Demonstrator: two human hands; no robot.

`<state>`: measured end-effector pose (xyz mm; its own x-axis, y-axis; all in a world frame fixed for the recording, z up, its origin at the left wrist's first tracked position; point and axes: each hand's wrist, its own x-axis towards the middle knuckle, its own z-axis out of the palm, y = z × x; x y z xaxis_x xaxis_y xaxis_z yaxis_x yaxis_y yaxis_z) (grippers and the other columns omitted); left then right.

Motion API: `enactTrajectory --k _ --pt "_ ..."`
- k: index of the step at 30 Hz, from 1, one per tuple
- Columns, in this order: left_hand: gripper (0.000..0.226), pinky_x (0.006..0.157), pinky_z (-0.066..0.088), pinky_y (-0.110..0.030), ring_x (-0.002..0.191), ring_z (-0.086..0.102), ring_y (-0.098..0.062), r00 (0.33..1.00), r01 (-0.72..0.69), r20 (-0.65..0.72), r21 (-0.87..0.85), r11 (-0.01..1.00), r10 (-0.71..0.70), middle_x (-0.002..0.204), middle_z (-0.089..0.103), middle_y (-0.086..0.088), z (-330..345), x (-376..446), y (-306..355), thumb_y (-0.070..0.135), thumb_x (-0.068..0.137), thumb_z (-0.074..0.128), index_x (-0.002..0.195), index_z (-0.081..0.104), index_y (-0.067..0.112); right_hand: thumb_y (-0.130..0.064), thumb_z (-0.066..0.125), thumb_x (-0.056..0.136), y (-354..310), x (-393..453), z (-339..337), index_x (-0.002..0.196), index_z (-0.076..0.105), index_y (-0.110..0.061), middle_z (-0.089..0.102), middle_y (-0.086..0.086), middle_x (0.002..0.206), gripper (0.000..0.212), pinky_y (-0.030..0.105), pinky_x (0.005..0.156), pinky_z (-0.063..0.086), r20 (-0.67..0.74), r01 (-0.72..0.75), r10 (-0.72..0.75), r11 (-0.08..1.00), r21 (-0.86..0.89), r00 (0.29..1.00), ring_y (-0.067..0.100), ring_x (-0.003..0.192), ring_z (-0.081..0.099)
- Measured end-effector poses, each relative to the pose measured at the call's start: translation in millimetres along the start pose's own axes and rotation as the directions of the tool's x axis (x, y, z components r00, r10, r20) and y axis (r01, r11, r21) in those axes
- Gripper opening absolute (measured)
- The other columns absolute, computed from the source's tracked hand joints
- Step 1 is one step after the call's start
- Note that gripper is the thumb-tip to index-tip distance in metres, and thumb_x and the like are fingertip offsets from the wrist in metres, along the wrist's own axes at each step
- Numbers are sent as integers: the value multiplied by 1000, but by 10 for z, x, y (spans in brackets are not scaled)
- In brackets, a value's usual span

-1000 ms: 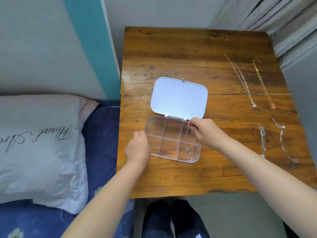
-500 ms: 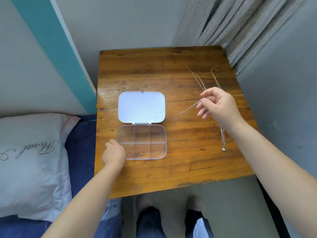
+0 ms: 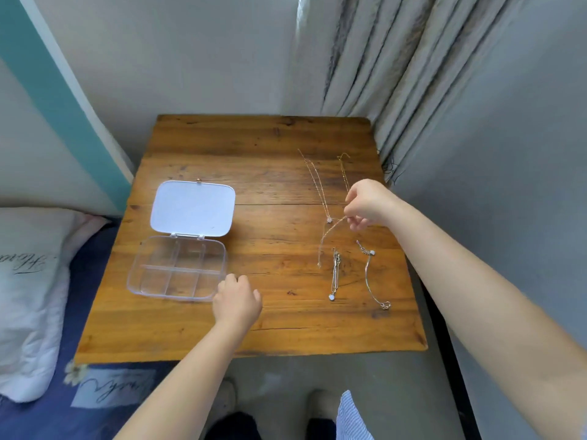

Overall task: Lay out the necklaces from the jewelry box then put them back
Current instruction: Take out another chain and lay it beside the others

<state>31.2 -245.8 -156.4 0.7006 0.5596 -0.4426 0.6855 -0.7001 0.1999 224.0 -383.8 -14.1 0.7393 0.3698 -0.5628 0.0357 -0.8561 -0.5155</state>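
Note:
A clear plastic jewelry box (image 3: 178, 268) lies open on the left half of the wooden table (image 3: 254, 325), its white lid (image 3: 193, 207) folded back and its compartments looking empty. My left hand (image 3: 236, 301) rests by the box's front right corner, fingers loosely curled, holding nothing. My right hand (image 3: 365, 204) pinches a thin chain necklace (image 3: 324, 242) that hangs down over the table's right half. Beside it lie a long silver necklace (image 3: 317, 185), a gold necklace (image 3: 343, 168) partly hidden by my hand, a short silver necklace (image 3: 335, 274) and a curved chain (image 3: 370, 277).
A grey curtain (image 3: 381, 74) hangs behind the table's right rear corner. A white pillow (image 3: 28, 281) lies on a blue bed cover (image 3: 89, 395) against the table's left side. My feet show on the floor below the front edge.
My right hand lifted the chain out of the box and carried it right, over the laid-out necklaces. My left hand moved from the box's left side to its front right corner. The camera shifted.

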Motion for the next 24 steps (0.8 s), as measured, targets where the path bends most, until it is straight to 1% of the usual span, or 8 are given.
enactTrajectory --k 1,3,5,8,13,18,21,24 --pt "33 94 48 -40 117 49 -31 1000 11 17 -15 1000 -11 124 52 -14 63 -35 76 26 93 44 117 54 5 4 50 83 79 -12 -18 97 64 6 61 9 60 20 25 58 57 -2 6 -7 998 -62 1000 19 57 62" --pt "34 94 50 -39 116 50 -30 998 36 49 -40 999 -34 123 53 -13 168 -82 197 27 93 43 118 55 7 4 47 82 226 -8 24 83 63 0 61 8 58 16 19 49 55 42 39 -37 998 -45 998 14 51 60" --pt "32 93 50 -38 113 51 -29 995 55 80 -43 998 -52 120 54 -12 258 -98 279 26 93 42 114 56 7 5 44 82 355 52 99 82 60 -4 60 7 60 18 13 41 52 64 60 -65 995 81 996 11 48 59" --pt "31 92 48 -38 113 50 -30 990 79 120 -42 996 -73 118 54 -12 337 -49 312 25 94 40 112 56 7 6 45 84 446 202 181 93 63 1 60 5 65 20 11 42 51 15 122 -131 956 267 991 4 42 59" --pt "33 97 45 -39 119 48 -29 985 74 160 -50 996 -65 127 51 -11 427 123 229 22 94 39 120 53 6 5 49 89 314 385 241 104 60 9 62 1 73 20 7 53 51 -202 357 -296 811 463 934 -9 47 62" --pt "40 109 41 -39 134 37 -26 995 40 90 -94 995 -32 146 40 -10 517 294 113 19 94 41 131 47 6 6 50 88 129 474 265 98 64 4 65 -2 75 17 10 67 55 -432 525 -318 654 544 844 -9 59 65" --pt "41 111 37 -39 139 30 -24 999 -2 42 -81 997 6 150 35 -9 544 316 73 18 95 42 133 45 6 6 52 87 196 473 390 85 66 -10 70 -15 61 22 11 69 56 -434 529 -315 613 586 844 -6 64 67" --pt "38 108 39 -40 137 32 -26 998 -53 -18 -51 997 52 147 38 -11 574 305 28 16 94 44 130 48 5 8 51 87 421 461 754 94 65 1 69 -17 51 17 10 61 54 -312 405 -261 658 635 914 -6 57 66"
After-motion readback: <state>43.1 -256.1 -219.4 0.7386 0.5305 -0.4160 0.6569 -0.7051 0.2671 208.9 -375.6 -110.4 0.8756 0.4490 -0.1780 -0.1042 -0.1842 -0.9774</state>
